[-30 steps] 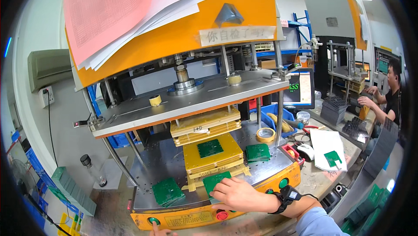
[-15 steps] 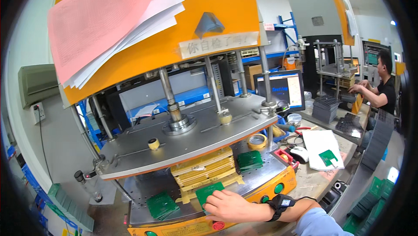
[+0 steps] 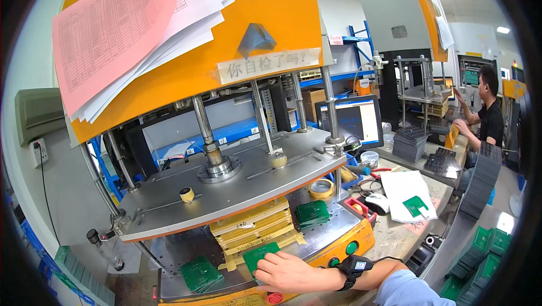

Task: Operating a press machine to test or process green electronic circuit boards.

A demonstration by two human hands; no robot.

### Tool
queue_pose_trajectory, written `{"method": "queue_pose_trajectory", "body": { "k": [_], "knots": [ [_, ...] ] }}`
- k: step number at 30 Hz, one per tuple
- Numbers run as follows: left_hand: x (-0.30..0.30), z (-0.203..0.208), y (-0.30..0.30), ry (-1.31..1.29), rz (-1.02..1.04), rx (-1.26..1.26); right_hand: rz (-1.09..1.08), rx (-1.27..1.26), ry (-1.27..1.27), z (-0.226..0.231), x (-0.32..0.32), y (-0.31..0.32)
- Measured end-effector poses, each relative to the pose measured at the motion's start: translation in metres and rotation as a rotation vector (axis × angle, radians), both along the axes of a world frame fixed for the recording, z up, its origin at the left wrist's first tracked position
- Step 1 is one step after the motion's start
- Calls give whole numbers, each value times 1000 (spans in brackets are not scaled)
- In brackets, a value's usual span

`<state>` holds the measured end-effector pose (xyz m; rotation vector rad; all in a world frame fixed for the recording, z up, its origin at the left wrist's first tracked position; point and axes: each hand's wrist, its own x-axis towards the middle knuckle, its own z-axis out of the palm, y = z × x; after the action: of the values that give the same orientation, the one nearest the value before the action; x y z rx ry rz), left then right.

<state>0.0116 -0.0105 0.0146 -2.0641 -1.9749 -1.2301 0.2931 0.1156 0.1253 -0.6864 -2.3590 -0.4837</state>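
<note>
My right hand (image 3: pixel 291 271) reaches in from the lower right, with a black wrist device (image 3: pixel 355 271) at the wrist. Its closed fingers hold a green circuit board (image 3: pixel 257 254) by the near edge, in front of the yellow layered fixture (image 3: pixel 251 224) under the press plate. Part of that board is hidden by the fingers. To its left lies a stack of green circuit boards (image 3: pixel 200 275) on the metal press bed. Another stack of green boards (image 3: pixel 312 214) sits right of the fixture. My left hand is out of view.
The press plate (image 3: pixel 237 193) hangs low over the fixture on steel posts. A red button (image 3: pixel 275 297) and green buttons (image 3: pixel 352 248) line the yellow front. Right are a tape roll (image 3: pixel 321 188), a mouse (image 3: pixel 377 204) and papers with one board. A co-worker (image 3: pixel 488 111) works beyond.
The whole view has shifted, so the press sits slightly further left. My right hand keeps the circuit board in front of the fixture. The co-worker's one hand has risen.
</note>
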Motion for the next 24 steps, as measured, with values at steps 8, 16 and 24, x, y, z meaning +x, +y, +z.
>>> {"method": "queue_pose_trajectory", "body": {
  "k": [8,16,24],
  "knots": [
    [0,2,-7,34,39,-18,27,-58,-17,0,1,3],
    [32,135,61,157,-275,108,-1,-184,0,9,29,37],
    [96,151,246,404,-214,52,1,-248,-54,7,37,44]
  ]
}}
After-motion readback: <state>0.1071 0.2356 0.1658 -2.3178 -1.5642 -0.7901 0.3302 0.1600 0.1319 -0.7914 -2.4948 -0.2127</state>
